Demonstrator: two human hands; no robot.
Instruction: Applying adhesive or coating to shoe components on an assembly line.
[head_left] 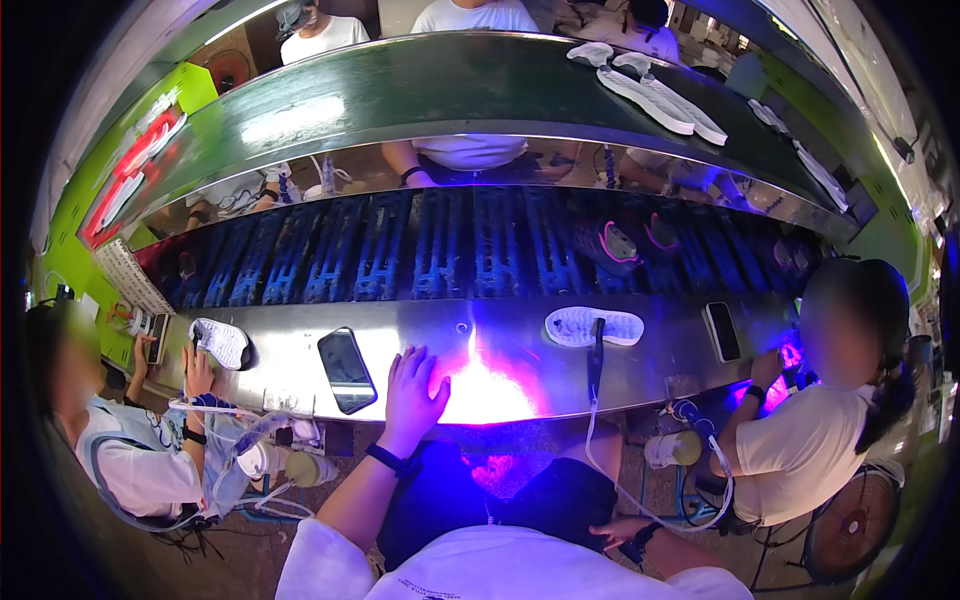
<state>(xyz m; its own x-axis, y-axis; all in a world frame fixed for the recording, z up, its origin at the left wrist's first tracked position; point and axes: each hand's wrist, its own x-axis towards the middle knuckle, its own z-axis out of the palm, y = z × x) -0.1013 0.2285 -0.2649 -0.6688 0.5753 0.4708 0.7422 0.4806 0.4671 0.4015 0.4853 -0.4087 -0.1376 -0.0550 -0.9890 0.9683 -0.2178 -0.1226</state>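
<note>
My left hand (411,395) rests on the metal bench, its fingers stretched out and holding nothing, beside a patch of bright violet light. A black phone (347,370) lies to its left. My right hand (612,532) lies low against my thigh, fingers loosely extended, with nothing visible in it. On the bench to the right is a white shoe sole (567,325). Across it lies a black-handled tool (597,365), seemingly a glue brush, its clear hose (592,430) hanging over the edge. A small ring (461,328) sits ahead of my left hand.
Beyond the bench runs a slatted conveyor (430,245) carrying a dark shoe (617,245). White soles (660,105) lie on the green belt (400,90) above. Co-workers sit at both sides; another phone (722,332) and a white shoe part (222,343) lie near them.
</note>
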